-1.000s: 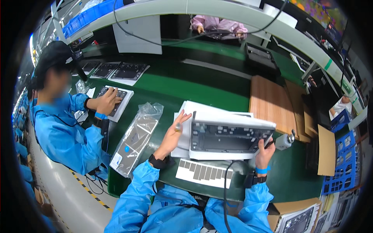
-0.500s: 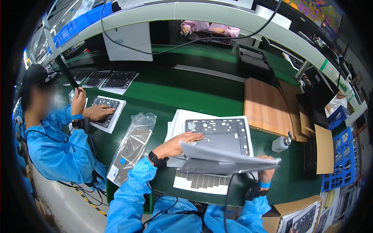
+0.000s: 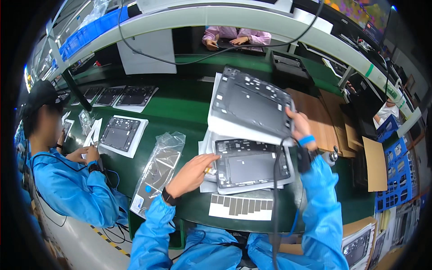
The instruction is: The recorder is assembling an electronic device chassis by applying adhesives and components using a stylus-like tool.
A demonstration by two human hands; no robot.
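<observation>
My right hand (image 3: 300, 123) grips the right edge of a black tablet back panel (image 3: 252, 101) with small white patches on it. A white sheet (image 3: 234, 130) lies under that panel, and both are raised and tilted above the table. Below them, a second black tablet panel (image 3: 249, 168) rests on white sheets. My left hand (image 3: 191, 173) is at this lower panel's left edge, fingers stretched out, with something small and yellowish by the thumb. In front lies a white sheet with a row of dark grey strips (image 3: 240, 207).
A clear plastic bag (image 3: 157, 166) holding dark strips lies left of my left hand. Further left sits a co-worker (image 3: 74, 180) beside another panel (image 3: 119, 133). Wooden boards (image 3: 315, 121) and a small bottle (image 3: 330, 156) stand right. A dark cable (image 3: 276, 202) hangs before me.
My right hand has lifted its panel and sheet from the near right up over the table. My left hand has drawn back slightly leftward. The co-worker's hands have left their panel.
</observation>
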